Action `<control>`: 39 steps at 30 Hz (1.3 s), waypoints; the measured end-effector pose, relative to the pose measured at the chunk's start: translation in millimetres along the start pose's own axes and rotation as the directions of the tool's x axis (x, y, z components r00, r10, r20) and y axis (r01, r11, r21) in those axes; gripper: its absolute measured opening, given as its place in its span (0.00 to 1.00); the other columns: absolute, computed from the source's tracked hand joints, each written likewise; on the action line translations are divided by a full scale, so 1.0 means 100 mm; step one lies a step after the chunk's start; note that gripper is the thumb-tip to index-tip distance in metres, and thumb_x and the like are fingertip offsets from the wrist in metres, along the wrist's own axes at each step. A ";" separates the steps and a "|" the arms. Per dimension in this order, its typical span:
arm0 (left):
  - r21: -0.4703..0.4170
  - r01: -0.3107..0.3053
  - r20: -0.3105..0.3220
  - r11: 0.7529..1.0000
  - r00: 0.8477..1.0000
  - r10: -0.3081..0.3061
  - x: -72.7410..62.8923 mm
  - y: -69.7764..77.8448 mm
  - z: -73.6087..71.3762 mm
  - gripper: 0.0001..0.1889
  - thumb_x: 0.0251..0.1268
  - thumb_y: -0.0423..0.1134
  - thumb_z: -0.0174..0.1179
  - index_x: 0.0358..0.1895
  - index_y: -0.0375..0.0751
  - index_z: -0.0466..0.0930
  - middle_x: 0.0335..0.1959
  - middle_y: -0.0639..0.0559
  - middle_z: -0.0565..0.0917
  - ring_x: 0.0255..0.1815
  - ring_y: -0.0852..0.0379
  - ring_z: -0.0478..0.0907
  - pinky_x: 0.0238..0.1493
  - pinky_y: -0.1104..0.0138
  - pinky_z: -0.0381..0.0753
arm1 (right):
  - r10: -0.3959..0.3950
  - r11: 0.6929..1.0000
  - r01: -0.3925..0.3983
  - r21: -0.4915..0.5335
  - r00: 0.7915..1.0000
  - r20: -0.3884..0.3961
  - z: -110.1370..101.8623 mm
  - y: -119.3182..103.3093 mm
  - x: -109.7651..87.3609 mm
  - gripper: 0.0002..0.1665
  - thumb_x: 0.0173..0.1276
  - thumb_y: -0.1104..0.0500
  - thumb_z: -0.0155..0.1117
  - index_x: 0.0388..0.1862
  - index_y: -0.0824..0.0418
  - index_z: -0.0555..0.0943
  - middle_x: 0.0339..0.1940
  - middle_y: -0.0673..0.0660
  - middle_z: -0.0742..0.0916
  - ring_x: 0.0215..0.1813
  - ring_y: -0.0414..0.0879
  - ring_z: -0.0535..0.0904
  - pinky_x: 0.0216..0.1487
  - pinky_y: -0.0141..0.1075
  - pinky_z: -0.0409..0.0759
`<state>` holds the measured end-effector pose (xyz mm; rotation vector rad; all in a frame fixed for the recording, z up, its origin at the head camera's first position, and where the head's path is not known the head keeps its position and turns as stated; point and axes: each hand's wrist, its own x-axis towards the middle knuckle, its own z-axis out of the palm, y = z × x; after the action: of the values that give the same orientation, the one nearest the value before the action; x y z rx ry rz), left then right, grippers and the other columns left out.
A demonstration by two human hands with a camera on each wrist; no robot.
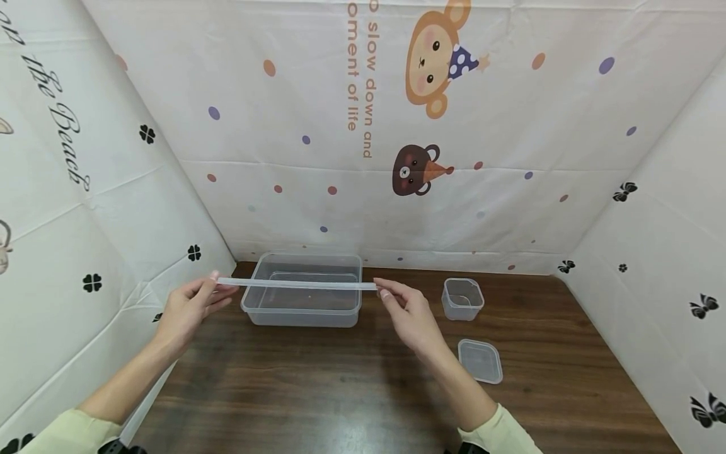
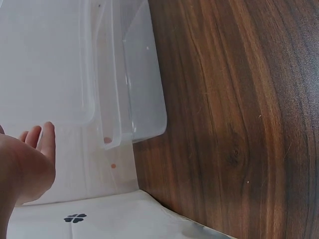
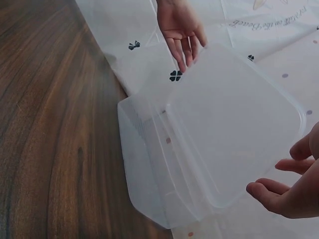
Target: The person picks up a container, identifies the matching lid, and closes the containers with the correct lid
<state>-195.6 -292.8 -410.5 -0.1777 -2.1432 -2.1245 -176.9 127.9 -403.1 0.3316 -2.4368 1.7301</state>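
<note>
Pale sleeves (image 1: 70, 432) lie nearest, at the lower edge of the head view. The left hand (image 1: 187, 309) and the right hand (image 1: 411, 315) pinch a large translucent lid (image 1: 297, 285) at opposite ends, holding it above the large open container (image 1: 300, 318). Rightward on the desk (image 1: 340, 391), one small container (image 1: 462, 310) stands near a small lid (image 1: 480, 361).

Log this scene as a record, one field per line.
Left hand: holds one end of the large lid
Right hand: holds the other end
Large lid: edge-on in the head view, not seated
Large container: translucent plastic, uncovered
Small container: uncovered, right of the large container
Small lid: flat on the tabletop
Tabletop: dark wood grain
</note>
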 end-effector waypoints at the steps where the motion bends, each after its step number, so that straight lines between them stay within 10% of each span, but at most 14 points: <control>1: -0.005 -0.006 0.007 1.000 1.000 0.006 0.00 0.00 0.00 0.17 0.85 0.46 0.56 0.54 0.34 0.84 0.50 0.56 0.90 0.52 0.59 0.89 0.54 0.65 0.85 | 0.004 1.000 -0.004 0.002 1.000 0.002 0.00 0.00 0.00 0.20 0.84 0.63 0.56 0.68 0.59 0.85 0.57 0.58 0.90 0.61 0.53 0.85 0.66 0.51 0.81; 12: 0.024 0.020 0.040 1.000 0.999 -0.021 -0.04 0.02 0.03 0.29 0.87 0.39 0.51 0.70 0.09 0.63 0.53 0.67 0.86 0.50 0.63 0.88 0.55 0.66 0.85 | 0.033 0.999 -0.032 0.033 0.999 -0.029 0.00 0.05 0.00 0.21 0.82 0.67 0.55 0.64 0.55 0.87 0.55 0.55 0.90 0.58 0.49 0.84 0.62 0.48 0.81; 18: 0.123 0.051 0.011 0.991 0.999 -0.053 -0.05 0.00 0.02 0.30 0.88 0.43 0.49 0.70 0.12 0.66 0.55 0.65 0.83 0.49 0.68 0.87 0.55 0.67 0.85 | 0.038 0.998 -0.035 0.059 0.998 -0.054 0.06 0.06 -0.02 0.18 0.81 0.65 0.59 0.62 0.55 0.89 0.58 0.54 0.89 0.61 0.50 0.84 0.62 0.48 0.80; 24: 0.270 0.085 -0.025 0.959 0.996 -0.081 -0.05 -0.03 0.03 0.30 0.88 0.49 0.49 0.72 0.20 0.71 0.71 0.37 0.75 0.49 0.73 0.84 0.54 0.69 0.85 | 0.037 0.996 -0.030 0.087 0.996 -0.086 0.12 0.08 -0.03 0.15 0.80 0.63 0.63 0.59 0.56 0.90 0.59 0.52 0.89 0.58 0.47 0.82 0.59 0.48 0.79; 33: 0.408 0.190 -0.094 0.893 0.982 -0.166 -0.03 -0.05 0.01 0.34 0.82 0.58 0.56 0.70 0.29 0.77 0.61 0.47 0.87 0.49 0.79 0.77 0.47 0.79 0.81 | 0.039 0.992 -0.025 0.123 0.992 -0.119 0.15 0.10 -0.02 0.13 0.78 0.63 0.66 0.57 0.58 0.91 0.56 0.53 0.90 0.57 0.47 0.84 0.57 0.41 0.81; 39: 0.402 0.204 -0.097 0.893 0.979 -0.180 -0.02 -0.09 0.04 0.33 0.78 0.57 0.63 0.67 0.29 0.80 0.60 0.50 0.86 0.47 0.76 0.79 0.46 0.76 0.82 | 0.025 0.986 0.001 0.169 0.988 -0.151 0.17 0.10 -0.01 0.13 0.78 0.64 0.67 0.56 0.62 0.90 0.56 0.55 0.90 0.60 0.49 0.85 0.58 0.36 0.83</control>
<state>-195.5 -288.7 -419.6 0.1407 -2.6023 -1.6787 -177.9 115.1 -418.2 0.1935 -2.1974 1.8967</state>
